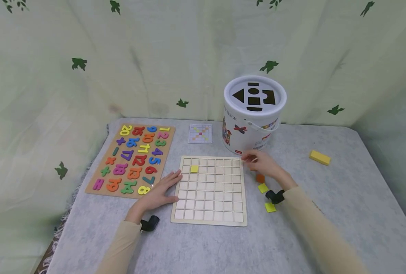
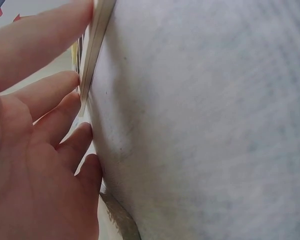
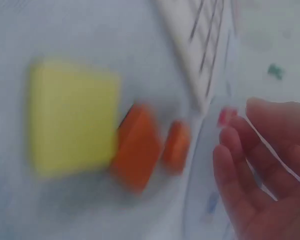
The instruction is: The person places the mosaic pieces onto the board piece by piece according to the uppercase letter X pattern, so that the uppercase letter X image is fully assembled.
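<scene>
A square wooden grid board (image 1: 208, 191) lies on the table with one yellow tile (image 1: 194, 168) in an upper-left cell. My left hand (image 1: 160, 194), fingers spread, touches the board's left edge; in the left wrist view its fingertips meet the board's side (image 2: 94, 50). Beyond the board's upper right corner is my right hand (image 1: 261, 164), fingers loosely bent, near the bucket's base. No piece is plainly held there; a red patch by the fingertips is blurred. Below that hand lie orange pieces (image 3: 137, 150) and yellow tiles (image 1: 270, 207).
A white bucket (image 1: 249, 129) with shape holes in its lid stands behind the board. To its left is a small pattern card (image 1: 200, 134). A number puzzle board (image 1: 134, 160) lies at left, a yellow block (image 1: 320, 157) at right. A patterned curtain (image 1: 175, 57) hangs behind.
</scene>
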Demonstrator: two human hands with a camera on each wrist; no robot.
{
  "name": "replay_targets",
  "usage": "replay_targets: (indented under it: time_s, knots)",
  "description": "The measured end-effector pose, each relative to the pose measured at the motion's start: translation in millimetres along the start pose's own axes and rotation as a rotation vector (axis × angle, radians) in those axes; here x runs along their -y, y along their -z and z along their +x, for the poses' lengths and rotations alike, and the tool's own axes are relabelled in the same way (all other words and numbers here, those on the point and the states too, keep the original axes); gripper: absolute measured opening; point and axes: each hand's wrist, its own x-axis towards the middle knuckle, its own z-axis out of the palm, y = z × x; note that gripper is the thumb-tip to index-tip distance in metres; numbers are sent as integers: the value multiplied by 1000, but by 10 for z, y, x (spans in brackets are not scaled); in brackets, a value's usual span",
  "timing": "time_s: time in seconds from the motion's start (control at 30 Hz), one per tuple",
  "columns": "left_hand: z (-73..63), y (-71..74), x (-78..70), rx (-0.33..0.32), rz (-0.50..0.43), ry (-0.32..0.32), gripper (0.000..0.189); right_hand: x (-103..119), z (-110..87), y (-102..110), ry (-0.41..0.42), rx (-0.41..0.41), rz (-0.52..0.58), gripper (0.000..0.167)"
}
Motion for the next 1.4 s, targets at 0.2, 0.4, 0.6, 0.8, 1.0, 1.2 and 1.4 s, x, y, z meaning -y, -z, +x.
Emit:
replay_targets:
  time_s: [0.2, 0.4, 0.6, 0.8, 1.0, 1.2, 1.4]
  knots:
    - [-6, 3, 3, -1, -11, 2, 76, -285, -140, 102, -76, -26, -86, 21]
    - [1, 0, 11, 1, -18, 1, 76, -362, -91, 65, -2, -31, -217, 17]
    - [-6, 4, 5, 3, -16, -2, 76, -217, -48, -5, 55, -27, -211, 17]
    - [-13, 5, -2, -3, -1, 1, 76, 13, 55, -209, 134, 33, -143, 18]
    - [-4, -4, -3, -6, 3, -2, 76, 181, 196, -404, 180, 62, -236, 16]
    - [-11, 3, -17, -3, -1, 8, 76, 209, 243, -462, 163, 50, -275, 17]
    - [-10, 4, -15, -2, -3, 5, 77, 111, 99, -288, 80, 51, -98, 15]
